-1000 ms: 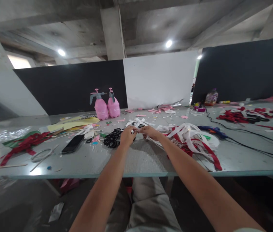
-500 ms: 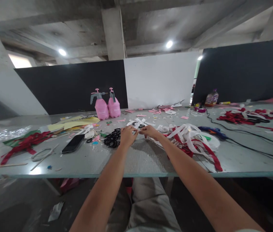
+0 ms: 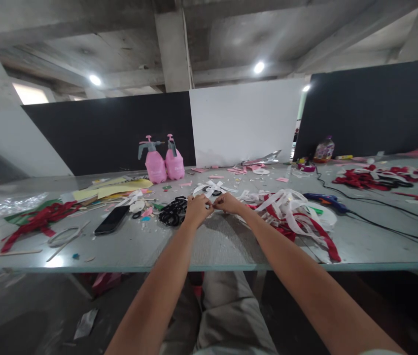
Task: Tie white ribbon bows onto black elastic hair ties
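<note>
My left hand (image 3: 197, 209) and my right hand (image 3: 228, 203) meet fingertip to fingertip above the middle of the table. Both are closed in a pinch, on something small and partly hidden that I cannot make out. Just beyond the fingers lie white ribbon bows (image 3: 214, 187) with black bands among them. A heap of black elastic hair ties (image 3: 172, 212) sits right beside my left hand. To the right of my right hand is a tangled pile of white and red ribbons (image 3: 286, 212).
A blue glue gun (image 3: 327, 201) with a black cord lies on the right. Left of the hands are a phone (image 3: 112, 220), red ribbons (image 3: 41, 219) and yellow sheets (image 3: 115, 188). Two pink spray bottles (image 3: 156, 166) stand behind. Scraps litter the grey table (image 3: 131, 254).
My left hand has shifted slightly right and its fingers have drawn in, so the fingertips of both hands are closer together. The things on the table look the same.
</note>
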`<state>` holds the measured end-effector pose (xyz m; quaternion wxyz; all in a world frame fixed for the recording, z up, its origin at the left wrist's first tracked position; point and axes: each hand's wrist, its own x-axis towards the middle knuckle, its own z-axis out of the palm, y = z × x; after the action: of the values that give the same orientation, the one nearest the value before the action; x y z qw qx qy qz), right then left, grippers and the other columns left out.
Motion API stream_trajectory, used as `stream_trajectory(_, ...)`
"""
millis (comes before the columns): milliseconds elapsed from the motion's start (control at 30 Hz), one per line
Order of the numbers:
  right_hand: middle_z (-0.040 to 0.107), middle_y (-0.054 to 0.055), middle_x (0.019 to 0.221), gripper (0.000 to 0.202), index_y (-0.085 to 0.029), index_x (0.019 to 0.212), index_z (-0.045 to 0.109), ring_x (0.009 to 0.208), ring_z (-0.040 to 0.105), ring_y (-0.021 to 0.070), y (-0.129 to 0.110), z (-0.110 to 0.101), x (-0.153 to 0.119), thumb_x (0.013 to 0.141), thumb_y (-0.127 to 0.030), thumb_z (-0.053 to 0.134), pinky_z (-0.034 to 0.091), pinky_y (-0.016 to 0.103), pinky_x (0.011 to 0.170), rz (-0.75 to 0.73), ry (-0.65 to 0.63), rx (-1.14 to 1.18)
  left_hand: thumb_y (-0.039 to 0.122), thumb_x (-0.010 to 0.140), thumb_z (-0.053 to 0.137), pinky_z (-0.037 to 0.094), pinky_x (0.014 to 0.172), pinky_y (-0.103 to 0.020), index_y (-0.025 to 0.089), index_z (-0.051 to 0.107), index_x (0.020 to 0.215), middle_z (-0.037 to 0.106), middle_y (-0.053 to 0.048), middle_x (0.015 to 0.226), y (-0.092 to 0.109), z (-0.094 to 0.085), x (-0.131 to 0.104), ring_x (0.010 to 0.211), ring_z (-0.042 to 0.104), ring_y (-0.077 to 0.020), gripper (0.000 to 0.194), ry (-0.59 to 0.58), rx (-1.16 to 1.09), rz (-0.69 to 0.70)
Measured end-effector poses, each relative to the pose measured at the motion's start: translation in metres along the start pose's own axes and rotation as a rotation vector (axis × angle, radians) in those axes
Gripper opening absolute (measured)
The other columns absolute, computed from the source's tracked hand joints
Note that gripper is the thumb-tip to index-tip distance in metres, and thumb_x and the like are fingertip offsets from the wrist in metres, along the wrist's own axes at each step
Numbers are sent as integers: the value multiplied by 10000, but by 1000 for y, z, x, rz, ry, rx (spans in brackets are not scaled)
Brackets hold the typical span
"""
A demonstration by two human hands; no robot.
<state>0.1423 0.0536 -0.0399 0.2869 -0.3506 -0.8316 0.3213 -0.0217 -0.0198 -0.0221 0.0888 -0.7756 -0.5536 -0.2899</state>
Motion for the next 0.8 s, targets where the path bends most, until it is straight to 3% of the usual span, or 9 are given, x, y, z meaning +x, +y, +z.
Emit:
stream_trajectory(267,446,-35,472,199,-140,660,690,476,372,79,-5,1,-1,686,-277,548,265,200,473,-19,3,-35,257,774,551,283,903,-395,201,681,766,658,-62,896,5,2,0,908,566,-212,142,9,63,-13)
stream_trajectory(433,438,-43,475,218,-137,657,663,450,372,75,-8,-6,-3,692,-330,567,278,203,464,0,0,30,270,780,553,291,907,-389,208,662,763,651,-51,919,0,3,1,919,571,-210,127,61,45,-62)
stream_trajectory(533,436,-45,473,257,-138,643,634,435,368,71,-5,-12,-4,684,-388,595,287,202,454,25,27,64,277,797,543,331,874,-346,210,645,810,650,-35,937,-11,4,2,907,578,-185,123,120,-38,-165)
stream_trajectory(633,434,-41,469,265,-141,639,618,426,362,68,-3,-16,-4,681,-403,605,280,197,438,32,75,76,318,852,480,378,792,-286,200,613,889,651,-21,924,-18,7,5,768,576,-132,182,189,-207,-225)
stream_trajectory(800,415,-48,470,283,-144,637,611,429,368,69,-7,-14,-4,685,-422,604,300,195,439,4,68,121,428,853,492,398,724,-246,183,608,801,642,-12,821,-13,11,7,684,550,-109,276,175,-356,-155)
